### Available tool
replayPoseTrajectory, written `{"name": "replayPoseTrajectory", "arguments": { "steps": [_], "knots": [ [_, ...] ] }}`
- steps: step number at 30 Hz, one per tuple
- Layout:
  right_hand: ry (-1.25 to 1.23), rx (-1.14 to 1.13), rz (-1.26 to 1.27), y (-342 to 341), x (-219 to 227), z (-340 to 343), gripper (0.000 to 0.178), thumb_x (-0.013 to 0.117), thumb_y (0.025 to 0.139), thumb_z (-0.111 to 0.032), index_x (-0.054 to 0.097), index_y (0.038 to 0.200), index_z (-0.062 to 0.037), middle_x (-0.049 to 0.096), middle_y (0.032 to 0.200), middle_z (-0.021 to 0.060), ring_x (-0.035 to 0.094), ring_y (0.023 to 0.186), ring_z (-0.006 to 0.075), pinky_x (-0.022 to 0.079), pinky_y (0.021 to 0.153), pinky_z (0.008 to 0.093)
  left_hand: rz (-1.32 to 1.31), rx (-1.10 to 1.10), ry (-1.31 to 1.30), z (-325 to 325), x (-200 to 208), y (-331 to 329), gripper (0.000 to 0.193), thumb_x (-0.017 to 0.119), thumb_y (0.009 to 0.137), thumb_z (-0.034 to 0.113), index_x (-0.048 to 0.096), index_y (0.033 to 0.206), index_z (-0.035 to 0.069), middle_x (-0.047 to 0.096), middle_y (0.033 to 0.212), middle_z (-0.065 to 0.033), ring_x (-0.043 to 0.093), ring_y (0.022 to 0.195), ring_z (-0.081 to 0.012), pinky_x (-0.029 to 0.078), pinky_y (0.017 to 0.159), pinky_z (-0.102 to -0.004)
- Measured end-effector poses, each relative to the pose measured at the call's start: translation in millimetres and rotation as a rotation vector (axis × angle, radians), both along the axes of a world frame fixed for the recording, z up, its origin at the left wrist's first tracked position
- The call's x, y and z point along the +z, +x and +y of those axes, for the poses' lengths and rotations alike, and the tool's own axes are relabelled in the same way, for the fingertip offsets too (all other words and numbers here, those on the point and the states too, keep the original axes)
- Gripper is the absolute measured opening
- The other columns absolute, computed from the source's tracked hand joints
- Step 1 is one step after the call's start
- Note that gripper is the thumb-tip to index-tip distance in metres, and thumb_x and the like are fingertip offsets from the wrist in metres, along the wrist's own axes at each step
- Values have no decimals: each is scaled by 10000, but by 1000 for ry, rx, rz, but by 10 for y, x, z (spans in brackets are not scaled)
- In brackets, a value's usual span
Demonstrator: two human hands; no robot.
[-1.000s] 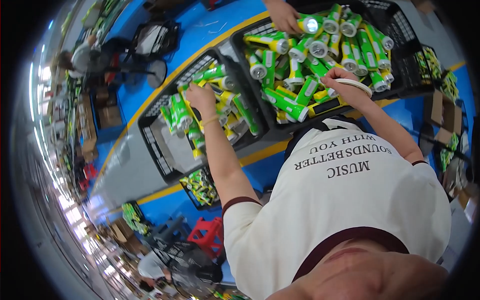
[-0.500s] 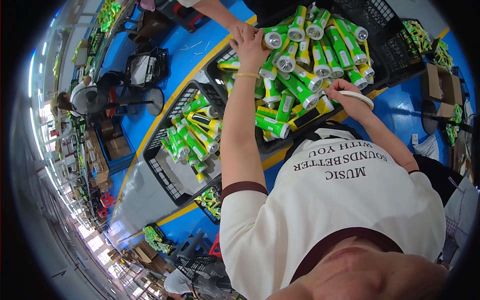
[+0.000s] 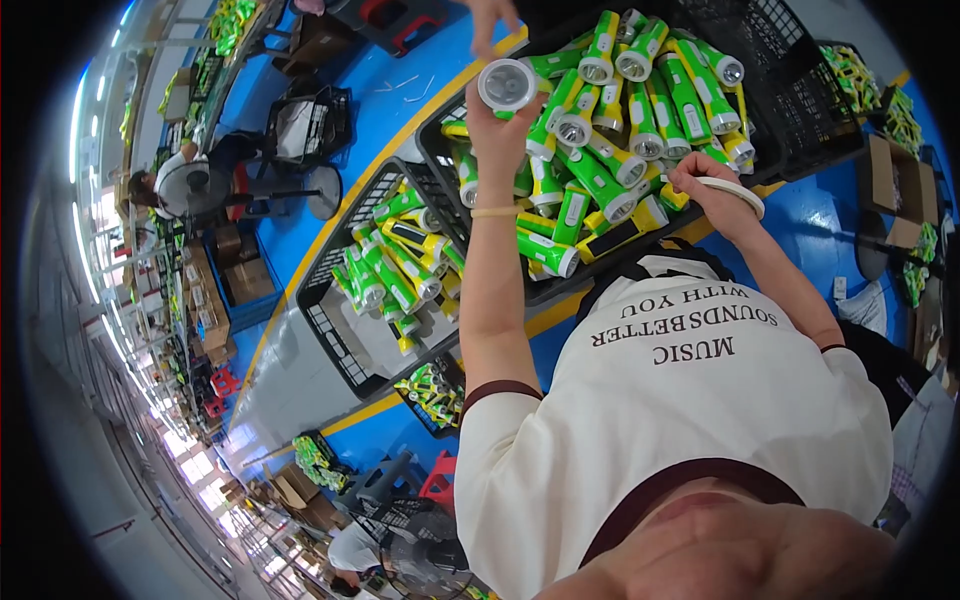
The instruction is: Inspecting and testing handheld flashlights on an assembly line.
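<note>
While clasped in left hand (image 3: 497, 138) (head view), flashlight (image 3: 507, 86): lens up, near large crate (image 3: 435, 158) edge; could slip outside if gripped loosely.
Co-worker's hand (image 3: 490, 22): close beyond; could be bumped by reaching farther.
Right hand (image 3: 718, 200): fingertips bent at heap (image 3: 597, 178); cannot tell whether pinching anything.
Small crate (image 3: 333, 345): just left of large crate; liner (image 3: 375, 340) showing, room at left end.

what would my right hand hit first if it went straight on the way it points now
Your right hand would likely meet one of the piled green-and-yellow flashlights ahead to its left, though depth is unclear.
</note>
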State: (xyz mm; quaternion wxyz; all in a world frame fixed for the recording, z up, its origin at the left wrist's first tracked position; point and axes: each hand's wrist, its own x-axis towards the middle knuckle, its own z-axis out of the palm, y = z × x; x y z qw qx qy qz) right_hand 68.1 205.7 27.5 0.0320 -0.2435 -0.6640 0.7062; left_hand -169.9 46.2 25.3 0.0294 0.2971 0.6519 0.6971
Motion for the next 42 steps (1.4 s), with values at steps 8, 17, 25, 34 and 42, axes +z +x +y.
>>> {"name": "replayPoseTrajectory", "arguments": {
  "steps": [8, 17, 25, 34, 42],
  "knots": [
    [10, 75, 28, -80, 91, -203, 174, 626, 825, -204, 544, 788, -57, 498, 716, -51, 408, 669, 35, 344, 607, 184, -321, -99, 198, -286, 183, 611, 480, 731, 637, -32, 487, 1043, 49, 571, 974, -25, 550, 899, -122, 475, 787, -281],
    [36, 138, -6, -126, 96, -445, 167, 627, 825, -203, 547, 796, -60, 492, 710, -59, 401, 669, 29, 333, 603, 178, -446, -99, 225, -615, 35, 830, 518, 757, 623, -13, 510, 1072, 59, 572, 1003, -10, 541, 932, -120, 468, 804, -279],
    [47, 178, -4, -186, 130, -616, 175, 632, 822, -207, 545, 793, -58, 497, 710, -56, 406, 668, 26, 331, 600, 174, -507, -116, 263, -759, -50, 867, 508, 742, 631, -28, 510, 1073, 61, 566, 1016, -10, 538, 936, -120, 471, 802, -280],
    [662, 526, 472, -286, 632, -843, 122, 702, 705, -66, 583, 736, -70, 478, 1164, 87, 493, 901, 189, 428, 671, 271, -521, -261, 147, -930, -56, 836, 553, 725, 625, -28, 486, 1116, 63, 556, 1034, -7, 517, 971, -105, 428, 835, -263],
    [1004, 783, 752, -693, 930, -965, 150, 711, 640, -78, 572, 696, -73, 495, 1200, 120, 506, 831, 223, 418, 639, 300, -542, -465, 144, -1077, 35, 905, 640, 724, 563, -11, 461, 1143, 45, 539, 1046, -25, 519, 965, -111, 439, 827, -268]
  ]
}}
